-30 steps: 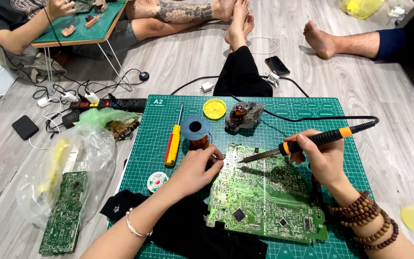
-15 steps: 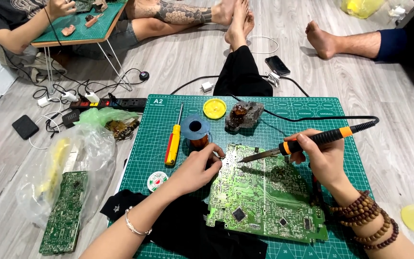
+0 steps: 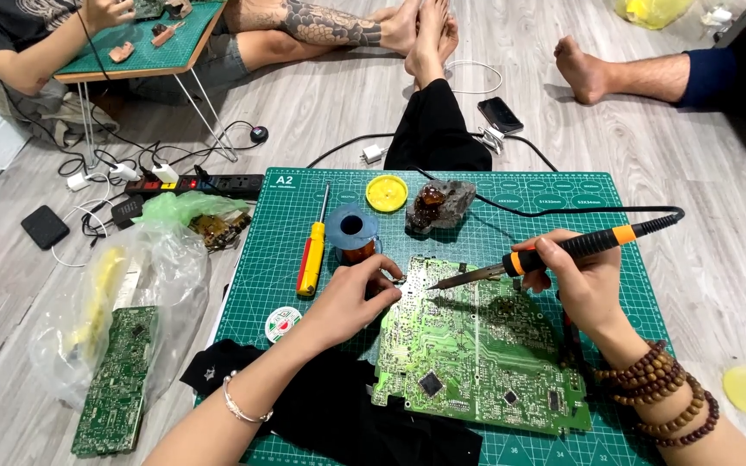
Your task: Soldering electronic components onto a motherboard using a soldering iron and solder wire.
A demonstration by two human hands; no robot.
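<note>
Right hand [image 3: 582, 278] grips black-orange soldering iron [image 3: 563, 248], tip at far-left edge of large green circuit board [image 3: 477, 345] on green cutting mat [image 3: 563, 194]; left hand [image 3: 356, 298] pinches thin solder wire there; soldering underway, unfinished.

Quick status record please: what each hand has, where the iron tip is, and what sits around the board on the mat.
right hand: holds soldering iron, tip at the circuit board's upper left edge
left hand: pinches solder wire beside that tip
circuit board: green, flat on cutting mat
above board: solder spool, yellow-red screwdriver, yellow lid, rosin lump
off mat, left: second board by plastic bag
</note>
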